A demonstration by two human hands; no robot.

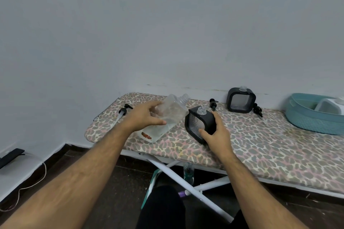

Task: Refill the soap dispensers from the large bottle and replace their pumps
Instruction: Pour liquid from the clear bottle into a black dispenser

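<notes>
Standing against a pale wall, a leopard-print ironing board [260,147] holds a teal basket [305,119] cut off at the frame's right edge. The left hand [144,117] grips the tilted large bottle [167,117], partly filled with clear liquid; the right hand [216,134] clasps a black dispenser [201,122], neck uncapped. Loose pumps [213,104] lie nearby.

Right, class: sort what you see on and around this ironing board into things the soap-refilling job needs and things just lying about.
Needed:
large clear bottle, in the left hand
near dispenser, in the right hand
far dispenser
three loose pumps

Lying about:
teal basket
bottle under the board
cable on the floor
</notes>
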